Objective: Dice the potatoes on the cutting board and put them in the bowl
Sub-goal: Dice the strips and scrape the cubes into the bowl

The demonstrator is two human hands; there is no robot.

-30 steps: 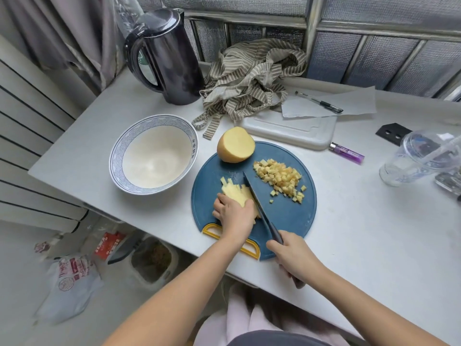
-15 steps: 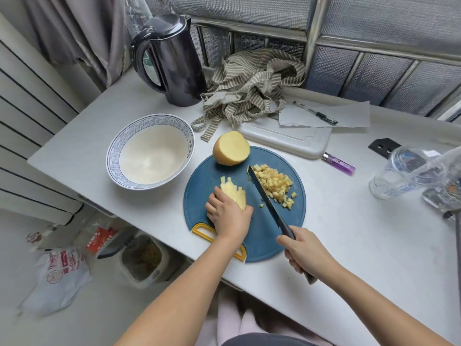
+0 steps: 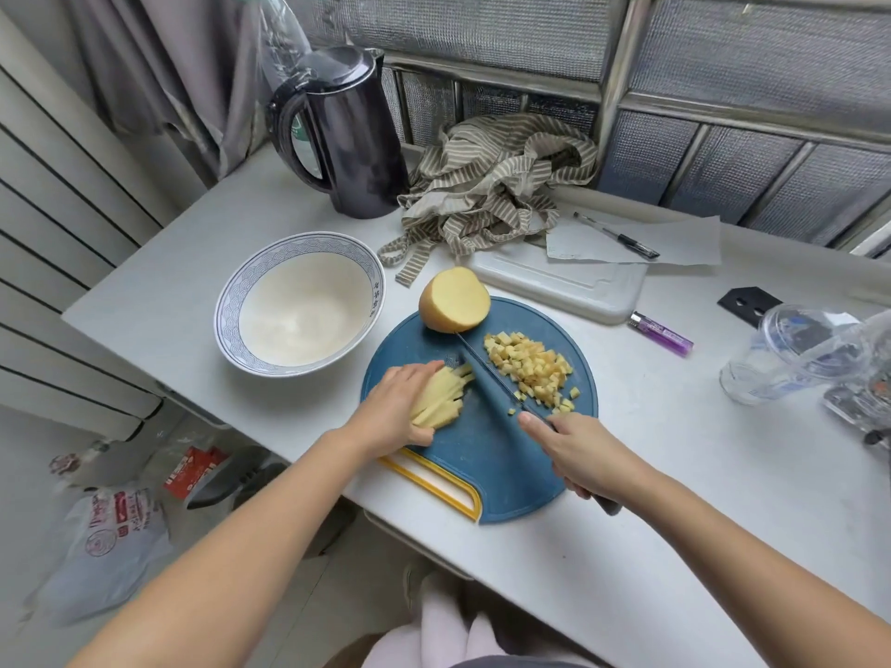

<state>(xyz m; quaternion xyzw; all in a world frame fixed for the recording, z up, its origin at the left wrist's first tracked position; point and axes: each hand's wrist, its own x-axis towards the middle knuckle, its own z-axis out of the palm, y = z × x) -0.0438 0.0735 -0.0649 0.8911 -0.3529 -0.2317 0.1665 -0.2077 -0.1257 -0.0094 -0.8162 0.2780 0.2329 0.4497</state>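
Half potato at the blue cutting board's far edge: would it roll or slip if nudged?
The pale yellow half potato seems to rest on its rounded side, cut face tilted up, so a nudge would probably rock it. It looks solid, so likely stiff and heavy for its size.

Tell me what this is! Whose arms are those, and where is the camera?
Those are a person's two bare arms; there is no machine here. The camera sits on the person's head and looks down, so you see what they see. The left hand holds a bunch of potato sticks on a round blue cutting board. The right hand holds a knife, with its blade between the sticks and a pile of small potato cubes. Half a potato waits at the board's far edge. Beside the board, on the grey table, stands an empty bowl, with a black kettle behind it.
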